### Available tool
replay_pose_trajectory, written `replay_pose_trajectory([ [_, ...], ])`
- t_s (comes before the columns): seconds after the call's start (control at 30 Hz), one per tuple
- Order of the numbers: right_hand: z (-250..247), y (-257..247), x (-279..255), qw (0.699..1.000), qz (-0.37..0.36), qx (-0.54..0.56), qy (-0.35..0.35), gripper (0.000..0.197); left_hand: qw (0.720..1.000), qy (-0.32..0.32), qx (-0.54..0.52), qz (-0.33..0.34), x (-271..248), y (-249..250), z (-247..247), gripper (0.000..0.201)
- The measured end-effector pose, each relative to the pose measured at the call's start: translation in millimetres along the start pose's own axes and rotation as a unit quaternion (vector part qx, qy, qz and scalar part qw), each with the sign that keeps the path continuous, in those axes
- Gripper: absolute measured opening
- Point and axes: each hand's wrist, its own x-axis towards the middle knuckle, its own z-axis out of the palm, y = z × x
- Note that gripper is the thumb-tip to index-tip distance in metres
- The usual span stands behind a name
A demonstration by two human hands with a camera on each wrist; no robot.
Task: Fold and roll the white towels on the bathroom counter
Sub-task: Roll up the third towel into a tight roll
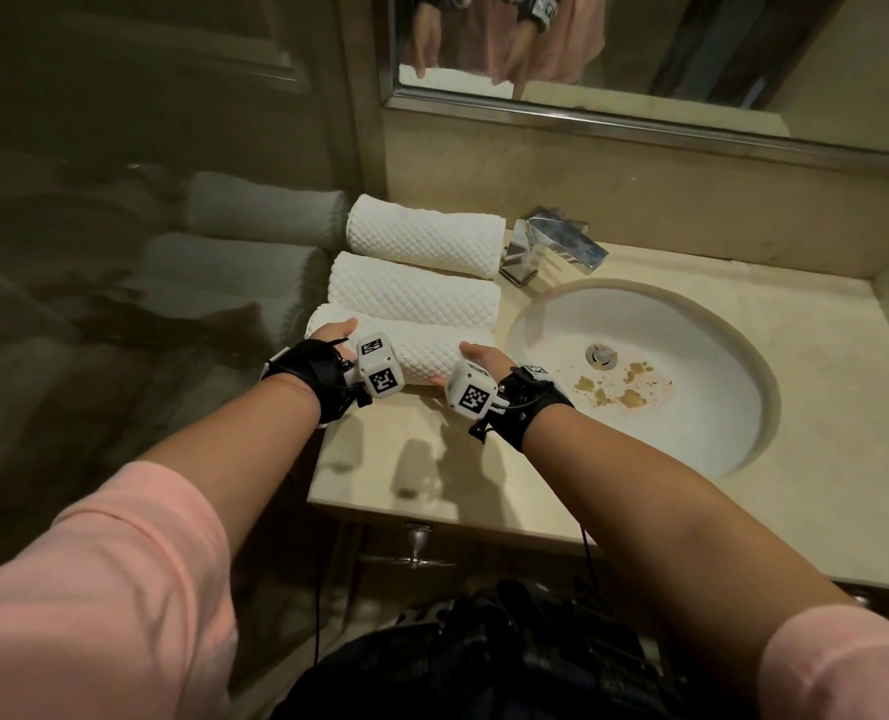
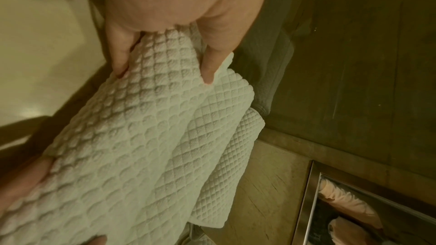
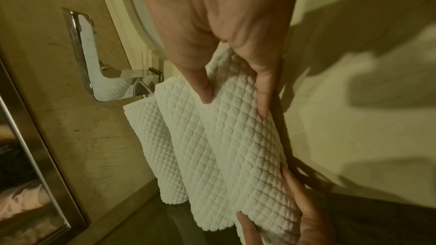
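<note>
White nearest towel roll (image 1: pixel 421 350), L hand (image 1: pixel 330 335) & R hand (image 1: pixel 484 356) at ends.

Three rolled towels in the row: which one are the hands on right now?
The nearest roll, at the counter's front. The left hand and right hand grip its two ends; the middle roll and far roll lie untouched.

rolled white towels (image 1: pixel 424 236): 3 | sink (image 1: pixel 733 366): 1 | faucet (image 1: pixel 551 246): 1 | mirror (image 1: pixel 640 70): 1 | hands (image 1: pixel 330 332): 2
</note>
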Motion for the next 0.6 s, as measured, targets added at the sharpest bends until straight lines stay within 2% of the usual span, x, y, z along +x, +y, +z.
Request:
replay_pose_trajectory([
  [0.13, 1.7, -16.6, 10.6, 1.000, -0.005, -0.007, -0.002, 0.028, 0.998, -0.015, -0.048, -0.022, 15.7, 12.4, 7.6, 0.029],
  [0.23, 4.7, -31.4, 16.2, 1.000, 0.004, 0.006, -0.009, 0.026, 0.997, -0.012, -0.068, -0.018, 23.8, 21.7, 14.7, 0.029],
  [0.37, 10.5, -44.3, 30.1, 1.000, 0.008, -0.005, -0.002, 0.039, 0.999, 0.004, -0.048, -0.019, 40.5, 33.4, 21.3, 0.032],
  [0.5, 10.5, -54.3, 31.5, 0.999, 0.013, 0.021, -0.041, 0.031, 0.999, 0.003, -0.051, -0.008, 52.2, 38.3, 26.9, 0.037],
  [0.6, 12.4, -63.2, 31.6, 0.999, 0.014, 0.031, -0.033, 0.032, 0.999, 0.011, -0.047, -0.016, 57.0, 47.5, 31.9, 0.032],
])
